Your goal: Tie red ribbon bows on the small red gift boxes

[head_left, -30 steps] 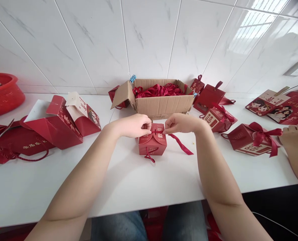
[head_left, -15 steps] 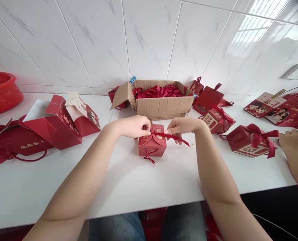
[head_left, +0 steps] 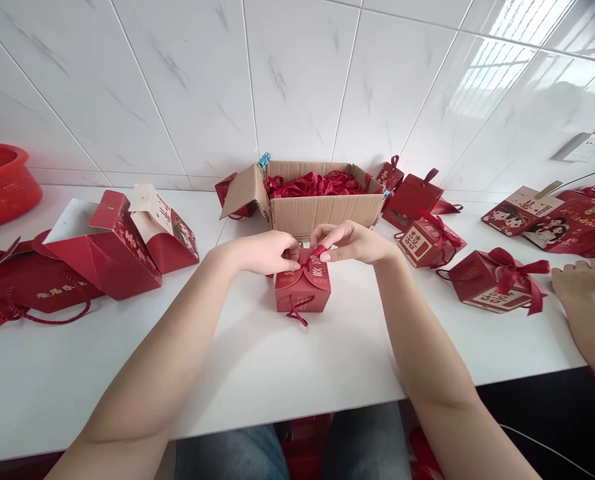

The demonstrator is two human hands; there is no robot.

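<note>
A small red box with a scalloped top sits upright on the white table, its twisted cord handle hanging down the front. My left hand pinches the red ribbon at the box's top left. On the other side, my right hand pinches the same red ribbon just above the lid, where it bends in a short loop. The ribbon's far ends are hidden by my fingers.
Behind the box stands an open cardboard carton full of red ribbons. Folded red boxes and a red basket are at left. Bow-tied boxes lie at right, near another person's hand.
My right hand has moved left and slightly up, over the lid. The ribbon that stretched out to the right is now bent into a loop. My left hand stays nearly still.
</note>
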